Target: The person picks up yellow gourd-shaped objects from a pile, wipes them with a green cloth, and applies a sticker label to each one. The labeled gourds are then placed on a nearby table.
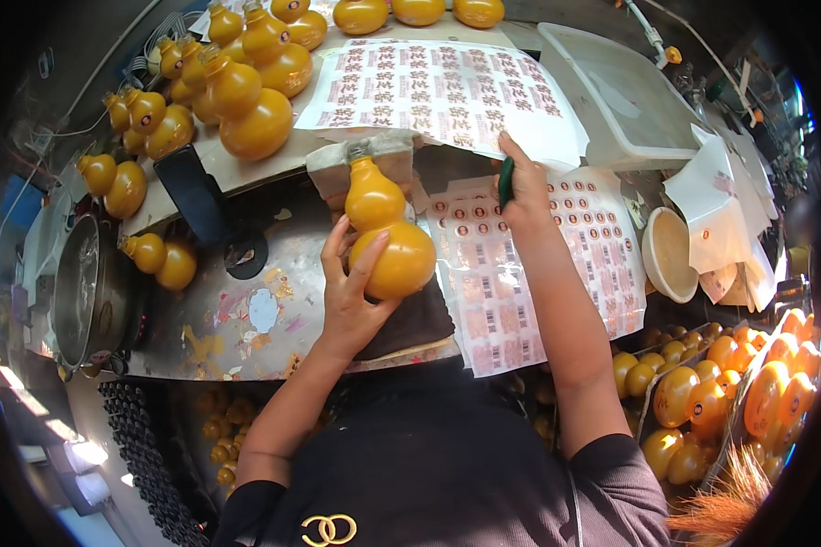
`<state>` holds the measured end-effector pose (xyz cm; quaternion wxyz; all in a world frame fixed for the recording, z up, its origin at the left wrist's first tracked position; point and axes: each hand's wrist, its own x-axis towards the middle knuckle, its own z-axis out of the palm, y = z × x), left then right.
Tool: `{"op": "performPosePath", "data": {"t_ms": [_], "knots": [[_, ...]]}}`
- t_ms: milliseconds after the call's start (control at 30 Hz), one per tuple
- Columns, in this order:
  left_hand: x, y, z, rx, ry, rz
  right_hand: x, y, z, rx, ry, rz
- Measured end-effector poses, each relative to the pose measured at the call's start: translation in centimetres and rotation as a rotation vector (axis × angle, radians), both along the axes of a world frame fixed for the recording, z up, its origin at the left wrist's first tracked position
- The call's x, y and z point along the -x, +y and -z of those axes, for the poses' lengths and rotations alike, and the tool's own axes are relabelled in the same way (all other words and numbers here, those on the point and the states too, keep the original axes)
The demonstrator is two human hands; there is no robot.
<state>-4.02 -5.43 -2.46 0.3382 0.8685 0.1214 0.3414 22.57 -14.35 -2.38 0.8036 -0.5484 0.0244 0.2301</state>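
A glossy amber-yellow, gourd-shaped bottle [401, 253] was at the centre, in front of the person's chest, its clear narrow neck pointing toward eleven o'clock. The left grip [351, 305] held it, thumb and fingers pressed around the lower bulb from seven o'clock. A folded beige cloth [327, 168] sat by its neck, and a dark brown pad [415, 330] lay below it at six. Toward two o'clock, the right grip [527, 191] was closed around a small dark green object [505, 182], its kind unclear, just beside a large white sheet with rows of dark printed characters [438, 77]. At three lay paper sheets of small round and pinkish rectangular labels [602, 296], partly under the right forearm, with a round cream bowl [671, 260] just past them. A shallow translucent plastic tray [625, 105] stood at two. Between nine and ten, a black flat device on a round base [192, 193] stood on the stained grey metal desk [223, 314]; more amber gourd bottles [255, 123] clustered between ten and eleven.
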Motion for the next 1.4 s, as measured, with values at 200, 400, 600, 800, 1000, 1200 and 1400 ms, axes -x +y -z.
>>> {"op": "performPosePath", "data": {"t_ms": [200,400,600,800,1000,1200,1400], "knots": [[0.4,0.2,0.3,0.047,-0.019,0.002,0.9,-2.0,1.1,-0.015,0.043,-0.109],[1.3,1.3,-1.3,-0.250,0.151,-0.033,3.3,-3.0,0.5,-0.113,-0.008,0.013],[1.3,1.6,0.7,0.003,0.059,-0.069,4.0,-5.2,0.5,0.105,-0.331,0.158],[1.7,1.6,1.6,0.297,0.093,-0.006,4.1,-8.1,-4.3,0.256,-0.738,-0.171],[1.6,1.0,0.6,0.384,0.129,-0.005,4.6,-7.6,-9.5,0.508,-0.878,-0.723],[1.3,1.0,0.6,0.307,0.141,-0.038,8.3,-2.8,-13.1,0.175,-0.888,-1.138],[1.5,1.2,0.5,0.345,0.191,-0.029,7.5,0.9,-11.5,0.408,-1.092,-1.411]]}}
